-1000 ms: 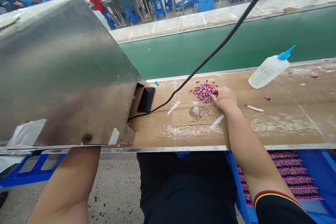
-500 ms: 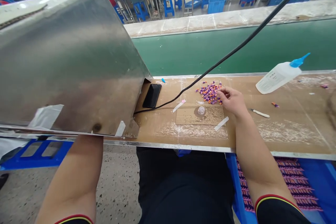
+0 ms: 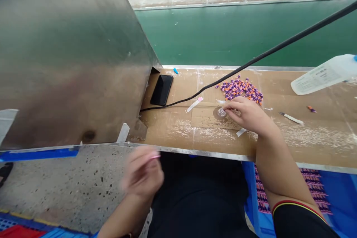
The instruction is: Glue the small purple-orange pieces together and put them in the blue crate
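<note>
My left hand, blurred by motion, is in front of the table's near edge, with a small pink piece pinched at its fingertips. Over the cardboard, my right hand is closed, its fingertips at a small round whitish cap. Whatever those fingers pinch is too small to make out. Just behind my right hand lies a pile of small purple and orange pieces. A thin cardboard sheet lies under the cap, with a pink bit on a tape strip to its left.
A large metal box fills the left side, beside a black phone. A black cable crosses the view. To the right are a white bottle, a small knife and a blue crate below. Behind runs a green belt.
My left hand has come out from behind the metal box with a pink piece. My right hand has moved from the pile to the round cap. The view has tilted down.
</note>
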`<state>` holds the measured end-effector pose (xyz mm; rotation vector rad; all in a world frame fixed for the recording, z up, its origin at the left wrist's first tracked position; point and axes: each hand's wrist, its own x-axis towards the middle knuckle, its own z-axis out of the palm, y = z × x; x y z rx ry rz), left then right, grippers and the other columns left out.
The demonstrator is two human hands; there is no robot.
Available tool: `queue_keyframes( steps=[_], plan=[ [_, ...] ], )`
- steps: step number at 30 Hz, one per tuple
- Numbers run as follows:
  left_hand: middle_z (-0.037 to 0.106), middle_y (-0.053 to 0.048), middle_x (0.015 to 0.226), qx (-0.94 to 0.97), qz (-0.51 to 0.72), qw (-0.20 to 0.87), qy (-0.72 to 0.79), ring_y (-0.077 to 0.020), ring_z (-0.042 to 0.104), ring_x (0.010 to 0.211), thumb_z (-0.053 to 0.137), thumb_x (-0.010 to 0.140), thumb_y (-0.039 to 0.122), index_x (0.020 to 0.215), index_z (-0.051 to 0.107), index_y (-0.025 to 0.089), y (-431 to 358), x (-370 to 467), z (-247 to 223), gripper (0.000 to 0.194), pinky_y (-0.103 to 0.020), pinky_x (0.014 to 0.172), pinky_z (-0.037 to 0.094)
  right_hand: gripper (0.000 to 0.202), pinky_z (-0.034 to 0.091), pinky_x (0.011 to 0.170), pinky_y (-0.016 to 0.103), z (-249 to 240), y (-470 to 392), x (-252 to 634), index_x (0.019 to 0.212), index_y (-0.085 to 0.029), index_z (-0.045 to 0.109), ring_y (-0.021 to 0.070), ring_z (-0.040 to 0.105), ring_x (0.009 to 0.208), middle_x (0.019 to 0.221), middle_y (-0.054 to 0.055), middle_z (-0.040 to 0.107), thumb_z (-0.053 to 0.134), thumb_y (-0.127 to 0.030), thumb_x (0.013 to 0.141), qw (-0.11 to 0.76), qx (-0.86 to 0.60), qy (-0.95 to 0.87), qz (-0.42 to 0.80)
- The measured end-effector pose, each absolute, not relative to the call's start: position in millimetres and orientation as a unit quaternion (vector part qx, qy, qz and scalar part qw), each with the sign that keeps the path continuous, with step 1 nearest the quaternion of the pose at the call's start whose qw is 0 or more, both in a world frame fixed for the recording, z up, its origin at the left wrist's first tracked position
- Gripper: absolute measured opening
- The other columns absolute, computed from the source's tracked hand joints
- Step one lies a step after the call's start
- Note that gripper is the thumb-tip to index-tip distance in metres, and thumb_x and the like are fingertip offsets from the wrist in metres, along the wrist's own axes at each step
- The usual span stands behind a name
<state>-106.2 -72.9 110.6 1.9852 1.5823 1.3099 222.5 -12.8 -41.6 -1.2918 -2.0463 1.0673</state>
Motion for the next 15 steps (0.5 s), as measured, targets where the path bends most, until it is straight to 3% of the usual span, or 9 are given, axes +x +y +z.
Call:
queue_keyframes(
  steps=[1, 2, 4, 7, 11, 15],
  plan=[
    [0.075, 0.000, 0.082, 0.725, 0.414, 0.205, 0.511, -0.0149, 0.067, 0.066, 0.074, 0.092, 0.014, 0.124, 0.081, 0.035, -80, -91, 97, 0.039, -0.028, 0.060, 0.057, 0.025, 0.059, 0.081, 0.038, -43, -13, 222, 0.102, -0.022, 0.080, 0.0240, 0.070, 0.091, 0.097, 0.011, 0.076, 0.056, -0.028, 0.105, 0.241, -0.471, -0.757, 0.383],
    [0.076, -0.001, 0.085, 0.715, 0.412, 0.258, 0.502, -0.0153, 0.069, 0.069, 0.073, 0.090, 0.008, 0.126, 0.080, 0.030, -83, -75, 85, 0.043, -0.027, 0.061, 0.058, 0.024, 0.059, 0.082, 0.038, -46, -14, 221, 0.103, -0.022, 0.079, 0.0242, 0.070, 0.092, 0.098, 0.012, 0.076, 0.056, -0.028, 0.106, 0.238, -0.470, -0.762, 0.376],
    [0.078, -0.003, 0.092, 0.668, 0.418, 0.354, 0.504, -0.0128, 0.071, 0.073, 0.077, 0.092, 0.008, 0.119, 0.082, 0.026, -78, -44, 66, 0.033, -0.023, 0.065, 0.058, 0.024, 0.059, 0.083, 0.039, -50, -15, 219, 0.104, -0.021, 0.079, 0.0244, 0.070, 0.092, 0.100, 0.012, 0.076, 0.056, -0.028, 0.107, 0.239, -0.469, -0.768, 0.364],
    [0.079, -0.006, 0.093, 0.554, 0.396, 0.528, 0.508, -0.0133, 0.073, 0.083, 0.078, 0.099, 0.028, 0.104, 0.083, 0.022, -51, -12, 45, 0.009, -0.025, 0.076, 0.061, 0.023, 0.060, 0.083, 0.040, -52, -16, 218, 0.102, -0.020, 0.078, 0.0251, 0.071, 0.091, 0.098, 0.012, 0.077, 0.057, -0.028, 0.106, 0.255, -0.467, -0.771, 0.349],
    [0.079, -0.009, 0.095, 0.407, 0.325, 0.689, 0.505, -0.0143, 0.071, 0.082, 0.086, 0.089, 0.059, 0.100, 0.082, 0.018, -12, 3, 18, 0.042, -0.030, 0.080, 0.063, 0.021, 0.059, 0.076, 0.036, -48, -16, 221, 0.102, -0.020, 0.078, 0.0226, 0.071, 0.086, 0.095, 0.010, 0.077, 0.059, -0.027, 0.104, 0.281, -0.484, -0.750, 0.351],
    [0.078, -0.007, 0.088, 0.382, 0.294, 0.678, 0.554, -0.0139, 0.070, 0.079, 0.094, 0.077, 0.061, 0.099, 0.084, 0.018, 6, 1, -7, 0.049, -0.030, 0.081, 0.062, 0.020, 0.056, 0.071, 0.034, -50, -16, 235, 0.100, -0.021, 0.079, 0.0208, 0.070, 0.080, 0.094, 0.009, 0.077, 0.061, -0.030, 0.101, 0.266, -0.529, -0.716, 0.369]
  ],
)
